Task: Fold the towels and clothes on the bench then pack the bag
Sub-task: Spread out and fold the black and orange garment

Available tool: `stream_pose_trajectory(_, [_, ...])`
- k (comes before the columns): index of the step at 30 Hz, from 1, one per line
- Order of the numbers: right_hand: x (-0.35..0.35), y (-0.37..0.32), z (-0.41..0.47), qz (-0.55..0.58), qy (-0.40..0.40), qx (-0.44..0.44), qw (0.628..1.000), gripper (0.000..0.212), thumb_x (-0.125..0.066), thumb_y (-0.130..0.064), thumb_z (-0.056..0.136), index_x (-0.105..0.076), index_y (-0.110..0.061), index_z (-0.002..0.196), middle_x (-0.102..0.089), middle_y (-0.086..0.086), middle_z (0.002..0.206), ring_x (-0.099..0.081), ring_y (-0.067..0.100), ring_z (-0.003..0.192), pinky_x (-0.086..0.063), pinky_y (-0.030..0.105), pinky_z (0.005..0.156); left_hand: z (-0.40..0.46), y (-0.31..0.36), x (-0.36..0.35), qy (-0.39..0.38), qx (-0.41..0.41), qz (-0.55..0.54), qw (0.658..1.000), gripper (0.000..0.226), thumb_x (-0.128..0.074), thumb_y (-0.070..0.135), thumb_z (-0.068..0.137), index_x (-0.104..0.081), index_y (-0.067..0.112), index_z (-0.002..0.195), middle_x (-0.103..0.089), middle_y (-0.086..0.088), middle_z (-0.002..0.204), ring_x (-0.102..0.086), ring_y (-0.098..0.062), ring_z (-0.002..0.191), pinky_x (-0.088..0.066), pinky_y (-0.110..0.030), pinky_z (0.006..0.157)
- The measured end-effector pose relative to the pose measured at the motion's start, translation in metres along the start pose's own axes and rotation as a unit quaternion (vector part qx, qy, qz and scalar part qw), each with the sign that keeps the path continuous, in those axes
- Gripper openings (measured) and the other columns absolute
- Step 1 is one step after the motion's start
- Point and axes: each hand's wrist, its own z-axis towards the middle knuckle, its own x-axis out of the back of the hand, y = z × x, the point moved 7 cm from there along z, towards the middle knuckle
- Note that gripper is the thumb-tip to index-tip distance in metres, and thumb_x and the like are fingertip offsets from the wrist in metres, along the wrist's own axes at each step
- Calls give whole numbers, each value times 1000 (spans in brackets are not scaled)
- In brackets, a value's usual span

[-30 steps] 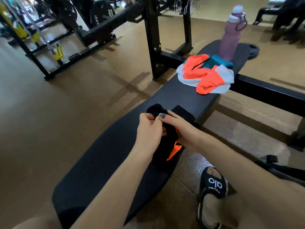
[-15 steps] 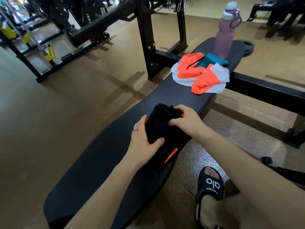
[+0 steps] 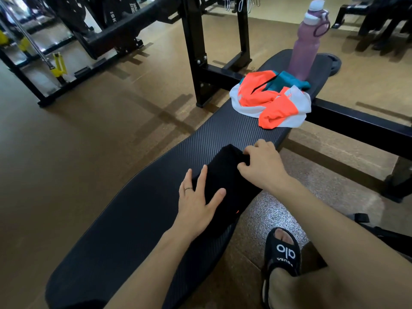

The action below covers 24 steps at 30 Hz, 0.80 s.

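Observation:
A folded black garment [image 3: 225, 181] with a small orange spot lies on the black bench [image 3: 142, 219]. My left hand [image 3: 198, 197] lies flat on its near left side, fingers spread and straight. On the garment's far right edge sits my right hand [image 3: 263, 163], its fingers curled down onto the cloth. Further along the bench lies a crumpled pile of orange, white and teal clothes [image 3: 272, 99]. No bag is in view.
A purple water bottle [image 3: 308, 41] stands on the bench's far end, behind the pile. A black rack frame [image 3: 196, 54] rises left of the bench, and a crossbar [image 3: 361, 126] runs right. My sandalled foot [image 3: 283, 262] rests on the floor.
The black garment went from being held up between both hands to lying folded flat on the bench. My left hand opened and pressed onto it; the orange trim is now mostly hidden.

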Motion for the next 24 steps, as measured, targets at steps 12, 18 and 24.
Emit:
stream_pose_trajectory(12, [-21,13,4,119,-110,-81,983,17,-44,-30,97,-44,-14,101,-56,6,88,-57,26,80,-42,38,65,-21,-29,-13,48,235,-520,820,74,-83,28,83,-39,19,141,-63,-6,132,-69,-22,110,-57,-44,97])
stream_pose_trajectory(18, [-35,22,-6,188,-174,-146,955,22,-40,-31,100,-47,-13,110,-55,5,98,-53,18,82,-39,34,63,-18,-13,-7,33,219,-583,781,50,-81,17,84,-55,25,126,-71,-4,121,-72,-24,105,-60,-46,88])
stream_pose_trajectory(24, [-45,26,-31,321,-222,-213,896,24,-46,-24,87,-52,-10,106,-52,7,98,-46,21,83,-31,36,69,-29,-11,4,29,215,-550,807,47,-78,12,86,-55,32,121,-68,-5,119,-69,-28,107,-61,-54,83])
